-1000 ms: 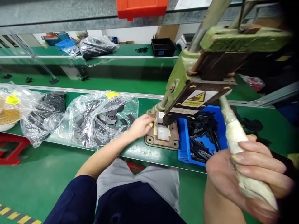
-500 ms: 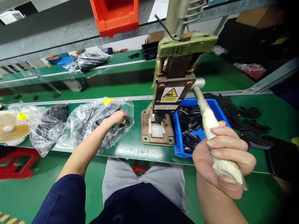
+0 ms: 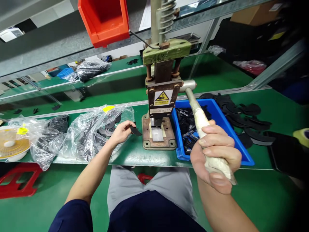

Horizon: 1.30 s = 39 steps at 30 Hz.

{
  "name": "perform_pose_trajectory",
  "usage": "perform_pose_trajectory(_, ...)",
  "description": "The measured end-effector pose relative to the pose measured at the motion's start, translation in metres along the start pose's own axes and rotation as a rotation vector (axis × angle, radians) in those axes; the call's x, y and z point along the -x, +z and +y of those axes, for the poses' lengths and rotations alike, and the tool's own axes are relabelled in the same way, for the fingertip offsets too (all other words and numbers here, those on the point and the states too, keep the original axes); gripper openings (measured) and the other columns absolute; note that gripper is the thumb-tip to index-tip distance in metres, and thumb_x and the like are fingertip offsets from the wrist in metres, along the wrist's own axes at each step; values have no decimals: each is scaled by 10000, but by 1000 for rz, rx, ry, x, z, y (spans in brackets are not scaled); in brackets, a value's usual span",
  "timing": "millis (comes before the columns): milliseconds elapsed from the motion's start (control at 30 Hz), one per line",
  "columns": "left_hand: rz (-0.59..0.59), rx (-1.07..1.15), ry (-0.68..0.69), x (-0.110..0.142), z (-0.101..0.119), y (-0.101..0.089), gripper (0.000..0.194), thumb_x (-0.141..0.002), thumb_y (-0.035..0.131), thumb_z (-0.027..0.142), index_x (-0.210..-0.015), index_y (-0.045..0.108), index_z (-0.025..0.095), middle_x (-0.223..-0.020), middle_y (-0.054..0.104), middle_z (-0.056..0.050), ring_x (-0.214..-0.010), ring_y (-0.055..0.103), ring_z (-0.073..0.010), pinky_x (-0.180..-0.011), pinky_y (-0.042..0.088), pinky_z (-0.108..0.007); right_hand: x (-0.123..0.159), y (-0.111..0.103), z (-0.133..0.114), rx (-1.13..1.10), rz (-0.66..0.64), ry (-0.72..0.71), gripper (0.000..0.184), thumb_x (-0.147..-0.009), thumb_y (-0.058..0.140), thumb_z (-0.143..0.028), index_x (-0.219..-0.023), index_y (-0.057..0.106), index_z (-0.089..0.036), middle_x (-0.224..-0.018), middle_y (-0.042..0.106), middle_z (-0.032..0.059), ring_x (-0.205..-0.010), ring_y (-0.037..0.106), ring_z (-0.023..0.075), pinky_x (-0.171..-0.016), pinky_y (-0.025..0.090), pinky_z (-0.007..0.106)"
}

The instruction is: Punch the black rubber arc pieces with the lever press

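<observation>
Between the fingertips of my left hand (image 3: 122, 131) is a small black curved piece (image 3: 135, 130), held just left of the hand press. My right hand (image 3: 216, 153) is wrapped round the tape-covered lever (image 3: 199, 117) of the press. The hand press (image 3: 160, 85) stands upright on the bench, its ram above a pale block (image 3: 157, 134) on the base plate (image 3: 147, 141). Behind my left hand lies an open clear plastic bag (image 3: 84, 132) with several dark curved pieces in it. A blue tray (image 3: 177, 141) of small black parts sits right of the press, partly hidden by my right hand.
Loose black curved pieces (image 3: 248, 119) lie right of the tray. An orange bin (image 3: 108, 35) hangs on the shelf above. More bagged dark parts (image 3: 58, 125) and a yellow fan-like object (image 3: 12, 141) are at the left. A red stool (image 3: 26, 180) stands below the bench edge.
My left hand has come out of the clear bag and moved right toward the press with a black curved piece. My right hand stays on the lever; the camera view has shifted.
</observation>
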<state>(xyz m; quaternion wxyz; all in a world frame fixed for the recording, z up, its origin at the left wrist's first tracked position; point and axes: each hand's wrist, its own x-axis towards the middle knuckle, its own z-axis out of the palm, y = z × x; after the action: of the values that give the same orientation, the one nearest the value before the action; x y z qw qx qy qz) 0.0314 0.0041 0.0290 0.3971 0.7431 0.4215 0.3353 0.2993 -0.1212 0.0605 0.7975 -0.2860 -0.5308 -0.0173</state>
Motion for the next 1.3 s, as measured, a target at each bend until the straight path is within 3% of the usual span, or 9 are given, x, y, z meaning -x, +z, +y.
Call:
perform_pose_trajectory(200, -107, 339, -196, -5, 11, 22, 341, -763, 719, 366, -1028, 676, 155, -1014, 717, -87, -870, 693, -192, -774, 590, -340, 2, -5, -5, 20, -50, 50, 265, -834, 495, -506, -803, 529, -244, -752, 485, 30, -934, 585, 273, -1079, 388, 630)
perform_pose_trajectory(367, 21, 328, -224, -21, 5, 52, 359, -696, 799, 333, -932, 591, 160, -834, 658, 1, -609, 619, -98, -566, 531, -232, 4, -8, -4, 32, -67, 72, 270, -843, 486, -529, -823, 519, -262, -779, 490, 36, -950, 584, 293, -1093, 384, 651)
perform_pose_trajectory(533, 50, 433, -340, -38, 0, 74, 555, -603, 854, 232, -1074, 570, 154, -765, 654, 19, -563, 632, -123, -517, 559, -263, 3, -9, -8, 102, -86, 90, 316, -874, 422, -593, -837, 502, -289, -777, 474, 32, -954, 600, 291, -1080, 417, 654)
perform_pose_trajectory(667, 63, 424, -442, -50, 1, 77, 439, -583, 881, 180, -933, 626, 107, -762, 676, -20, -564, 635, -115, -487, 554, -231, 4, -8, -5, 33, -63, 90, 305, -874, 477, -575, -845, 545, -279, -793, 506, 33, -966, 600, 281, -1101, 394, 660)
perform_pose_trajectory(833, 59, 416, -525, -56, 2, 76, 429, -572, 901, 130, -906, 633, 100, -699, 657, 1, -537, 622, -103, -463, 554, -212, 4, -7, 4, -39, -22, 3, 277, -809, 584, -529, -817, 564, -253, -798, 553, 7, -969, 623, 247, -1108, 416, 600)
perform_pose_trajectory(933, 42, 443, -552, -56, 5, 75, 462, -538, 920, 125, -893, 626, 101, -703, 656, 7, -525, 615, -98, -451, 557, -215, 5, -7, 3, -79, 0, 14, 261, -800, 587, -492, -829, 575, -233, -827, 575, 6, -998, 620, 232, -1139, 403, 555)
perform_pose_trajectory(1133, -34, 453, -586, -58, 10, 73, 440, -510, 940, 152, -774, 590, 106, -668, 638, 16, -507, 609, -85, -453, 557, -192, 4, -11, 2, -44, -48, 40, 274, -821, 574, -508, -849, 577, -235, -852, 593, 5, -1010, 626, 242, -1140, 409, 590)
perform_pose_trajectory(1233, -46, 474, -661, -62, 14, 72, 425, -510, 926, 99, -689, 541, 124, -573, 575, 53, -457, 573, -70, -447, 557, -189, 2, -11, 2, -60, -33, 0, 268, -819, 576, -491, -812, 558, -224, -825, 583, -6, -1009, 633, 205, -1156, 429, 504)
perform_pose_trajectory(1300, -45, 501, -732, -63, 17, 71, 396, -531, 901, 55, -667, 537, 127, -541, 551, 64, -445, 571, -73, -462, 571, -202, 3, -11, 0, -57, -41, 28, 260, -819, 579, -482, -805, 555, -224, -818, 571, -5, -1015, 630, 204, -1160, 424, 506)
